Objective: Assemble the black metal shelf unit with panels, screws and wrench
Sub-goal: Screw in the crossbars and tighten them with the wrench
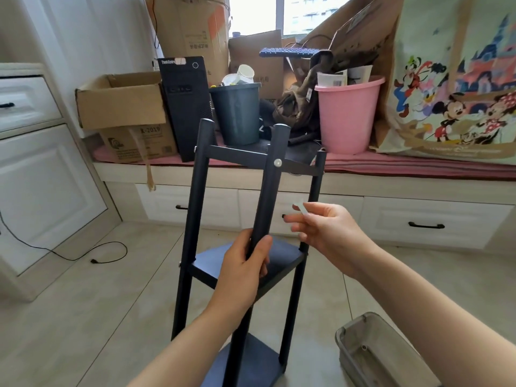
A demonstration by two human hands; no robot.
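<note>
Our left hand [245, 263] is wrapped around the near front post [268, 191] of the black shelf unit [245, 263], fingers and thumb curled round the tube just above the middle panel [282, 255], steadying the frame as it stands upright on the tiled floor [97, 317]. Our right hand [326, 227] hovers just to the right of that same post, apart from it, pinching a small pale piece [300, 207] between thumb and fingertips; it is too small and blurred for us to say whether it is the wrench or some other fitting. The post runs near vertical, leaning slightly away from us at the top, and on it, above both hands, sits a pale screw head [277, 162] where the top panel [251, 155] meets the tube. So the fastening lies up and to the left of the right hand, which is the nearer and the free one; we judge the next move to be a short lift toward it while the left keeps the frame from turning. A bottom panel [245, 361] shows near our forearms, and a grey mesh basket [371, 356] sits on the floor to the right.
</note>
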